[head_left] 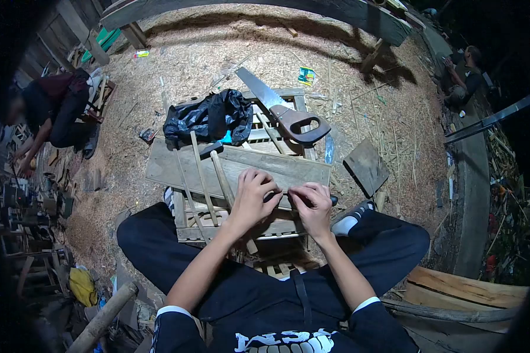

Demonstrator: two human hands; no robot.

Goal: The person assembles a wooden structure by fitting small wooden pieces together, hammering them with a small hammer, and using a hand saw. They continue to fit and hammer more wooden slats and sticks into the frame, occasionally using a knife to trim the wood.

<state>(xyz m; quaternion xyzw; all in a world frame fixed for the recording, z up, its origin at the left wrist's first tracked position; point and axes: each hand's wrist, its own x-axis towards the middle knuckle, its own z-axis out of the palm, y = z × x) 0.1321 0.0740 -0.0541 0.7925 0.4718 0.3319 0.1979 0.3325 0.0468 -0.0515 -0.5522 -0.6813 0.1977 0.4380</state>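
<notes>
My left hand is closed, its fingers curled at a small dark object by the front edge of a wooden board. Just right of it, my right hand is in a pinch; what sits between its fingertips is too small to name. A black rounded end shows beside the right hand. The board lies across a slatted wooden crate. A wooden stick and thinner strips lean over the board on the left. Behind it rest a handsaw and a black plastic bag.
A square wood piece lies right of the crate. A long beam crosses the far side. One person bends at the left; another person sits at the far right. A pole is near left.
</notes>
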